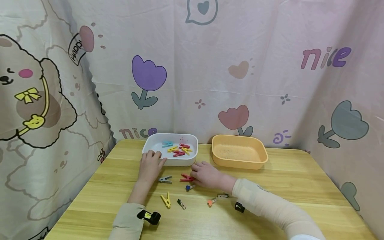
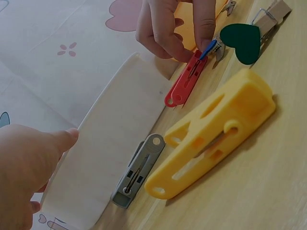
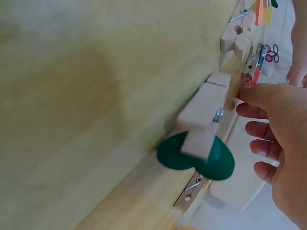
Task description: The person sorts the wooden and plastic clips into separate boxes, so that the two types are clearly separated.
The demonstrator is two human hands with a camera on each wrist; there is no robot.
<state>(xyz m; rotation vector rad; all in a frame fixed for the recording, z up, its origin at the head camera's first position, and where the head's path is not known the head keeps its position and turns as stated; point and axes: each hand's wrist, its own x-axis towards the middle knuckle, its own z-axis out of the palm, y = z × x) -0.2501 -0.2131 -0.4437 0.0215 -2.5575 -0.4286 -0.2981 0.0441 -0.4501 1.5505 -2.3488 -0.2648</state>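
Table point(image 1: 204, 223) is flat & yellowish, w/ long wood lines. R hand point(image 1: 207, 175) pinches a red peg point(image 2: 184, 84), hard plastic w/ a round hole at its end, on the table just in front of the white tub point(image 1: 180, 162). L hand point(image 1: 149, 168) grips that tub's near L corner, thumb outside; the two hands are apart. Tub's smooth, w/ round corners, & has blue pegs point(image 1: 167, 144), yellow pegs point(image 1: 172, 149) & more red pegs point(image 1: 179, 153) lying loose inside. Orange tub point(image 1: 240, 164), much the same shape, sits to its R.

Near L hand lies a gray peg point(image 2: 136, 172), slim, w/ a metal spring. Closer in: a chunky yellow peg point(image 2: 240, 108) w/ slots, plus a wooden peg w/ a flat green heart point(image 2: 242, 43) (cute!). Blue-topped peg point(image 1: 188, 188) is by R hand; orange-topped peg point(image 1: 211, 202) is nearer the front (top's shape too small to tell). Cloth curtain point(image 1: 192, 66) hangs behind, soft folds, flower pics.
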